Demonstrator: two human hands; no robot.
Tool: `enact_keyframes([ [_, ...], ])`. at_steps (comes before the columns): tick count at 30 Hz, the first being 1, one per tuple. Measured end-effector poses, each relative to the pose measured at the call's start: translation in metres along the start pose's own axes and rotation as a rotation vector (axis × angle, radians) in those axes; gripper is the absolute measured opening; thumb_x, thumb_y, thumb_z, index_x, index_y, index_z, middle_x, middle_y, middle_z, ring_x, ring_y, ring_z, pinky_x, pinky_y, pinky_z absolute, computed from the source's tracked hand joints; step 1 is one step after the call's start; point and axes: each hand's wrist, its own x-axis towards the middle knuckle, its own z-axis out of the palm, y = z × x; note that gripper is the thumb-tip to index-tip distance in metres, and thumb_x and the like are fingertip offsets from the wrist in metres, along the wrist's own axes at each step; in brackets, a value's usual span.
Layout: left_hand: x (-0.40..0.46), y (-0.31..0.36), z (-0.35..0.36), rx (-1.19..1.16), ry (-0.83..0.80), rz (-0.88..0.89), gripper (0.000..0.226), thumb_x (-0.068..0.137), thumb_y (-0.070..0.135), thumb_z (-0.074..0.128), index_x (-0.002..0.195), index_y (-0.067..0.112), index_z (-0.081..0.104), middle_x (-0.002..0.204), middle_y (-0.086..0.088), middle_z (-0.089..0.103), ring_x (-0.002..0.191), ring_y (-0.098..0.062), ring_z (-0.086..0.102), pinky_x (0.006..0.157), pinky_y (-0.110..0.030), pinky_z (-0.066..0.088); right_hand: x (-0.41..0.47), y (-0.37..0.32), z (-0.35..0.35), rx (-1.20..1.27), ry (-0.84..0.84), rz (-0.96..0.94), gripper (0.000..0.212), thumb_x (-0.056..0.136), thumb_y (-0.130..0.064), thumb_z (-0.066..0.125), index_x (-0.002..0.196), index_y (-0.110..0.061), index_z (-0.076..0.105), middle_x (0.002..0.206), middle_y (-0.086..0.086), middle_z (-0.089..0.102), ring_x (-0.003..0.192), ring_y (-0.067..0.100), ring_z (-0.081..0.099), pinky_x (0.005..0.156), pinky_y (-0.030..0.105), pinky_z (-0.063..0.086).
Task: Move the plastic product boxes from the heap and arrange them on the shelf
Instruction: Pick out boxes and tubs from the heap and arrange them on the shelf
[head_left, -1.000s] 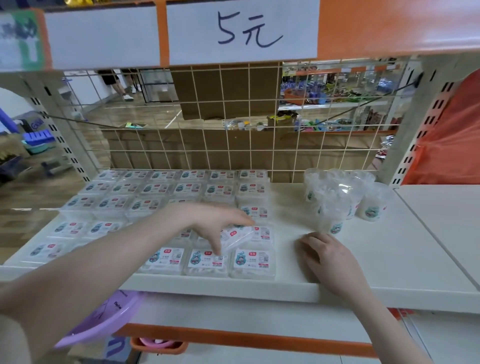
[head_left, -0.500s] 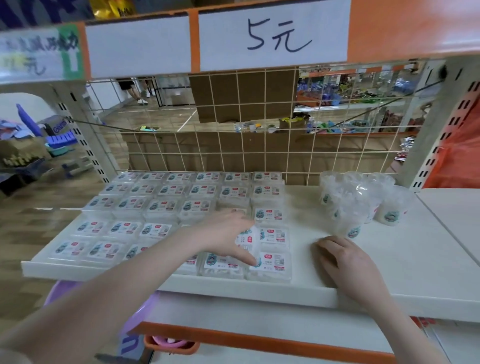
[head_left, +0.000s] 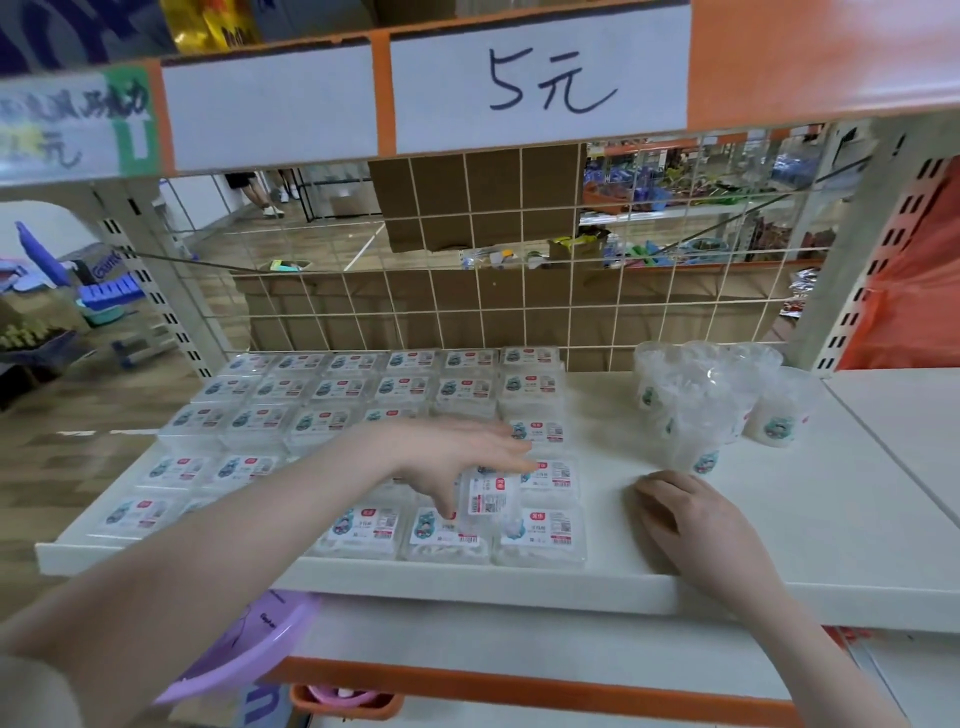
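Observation:
Several clear plastic product boxes (head_left: 340, 388) with white labels lie in neat rows on the left half of the white shelf (head_left: 779, 545). My left hand (head_left: 452, 457) reaches over the front rows and pinches one box (head_left: 491, 501), tilted up on its edge above the front row. My right hand (head_left: 691, 525) rests on the shelf just right of the rows, fingers curled under, holding nothing. The heap the boxes come from is out of view.
A cluster of clear round tubs (head_left: 711, 410) stands at the back right of the shelf. A wire grid (head_left: 467, 291) closes the back. A price sign (head_left: 540, 88) hangs on the shelf above. A purple basin (head_left: 249, 649) sits below the shelf edge.
My left hand has lifted one box from flat to standing on edge over the front row. The right hand has stayed in place. The camera has shifted left.

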Motion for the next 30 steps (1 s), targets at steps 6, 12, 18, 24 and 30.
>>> enact_keyframes([
  [6, 0.007, -0.005, 0.002, -0.051, 0.004, 0.021, 0.089, 0.078, 0.011, 0.073, 0.147, 0.039, 0.024, 0.156, 0.017, 0.011, 0.142, -0.006, 0.011, 0.112, -0.027, 0.015, 0.0, -0.002, -0.002, 0.009, -0.018, 0.01, 0.025, 0.088, -0.019, 0.06, 0.112, -0.016, 0.067, 0.113, -0.006, 0.063, 0.107, 0.017, 0.056, 0.085, 0.025, 0.043],
  [12, 0.005, -0.007, 0.014, 0.023, 0.188, -0.072, 0.077, 0.073, 0.059, 0.068, 0.14, 0.035, 0.038, 0.123, 0.009, 0.048, 0.11, -0.012, 0.045, 0.091, -0.035, 0.044, -0.001, 0.001, -0.005, 0.007, -0.032, 0.013, 0.026, 0.089, -0.019, 0.058, 0.114, -0.017, 0.066, 0.114, -0.006, 0.062, 0.108, 0.016, 0.055, 0.087, 0.024, 0.042],
  [18, -0.002, -0.005, 0.039, 0.037, 0.39, -0.214, 0.076, 0.075, 0.071, 0.054, 0.135, 0.025, 0.047, 0.132, 0.004, 0.05, 0.118, -0.014, 0.046, 0.096, -0.032, 0.042, 0.0, -0.001, -0.004, 0.028, -0.035, 0.032, 0.024, 0.083, -0.011, 0.065, 0.107, -0.013, 0.069, 0.11, -0.002, 0.066, 0.104, 0.021, 0.06, 0.085, 0.028, 0.044],
  [24, -0.003, -0.004, 0.049, -0.054, 0.557, -0.301, 0.072, 0.082, 0.064, 0.054, 0.14, 0.024, 0.041, 0.141, 0.003, 0.046, 0.126, -0.016, 0.043, 0.103, -0.032, 0.037, -0.001, -0.006, -0.004, 0.046, -0.002, 0.033, 0.023, 0.079, -0.005, 0.069, 0.101, -0.011, 0.072, 0.105, 0.001, 0.068, 0.097, 0.024, 0.063, 0.08, 0.033, 0.05],
  [30, 0.004, -0.011, 0.05, -0.063, 0.62, -0.383, 0.066, 0.086, 0.059, 0.051, 0.14, 0.021, 0.043, 0.143, 0.0, 0.044, 0.129, -0.02, 0.041, 0.104, -0.034, 0.035, -0.001, -0.007, -0.004, 0.051, 0.049, -0.013, 0.023, 0.072, 0.001, 0.074, 0.093, -0.008, 0.073, 0.097, 0.003, 0.069, 0.089, 0.026, 0.066, 0.074, 0.033, 0.052],
])
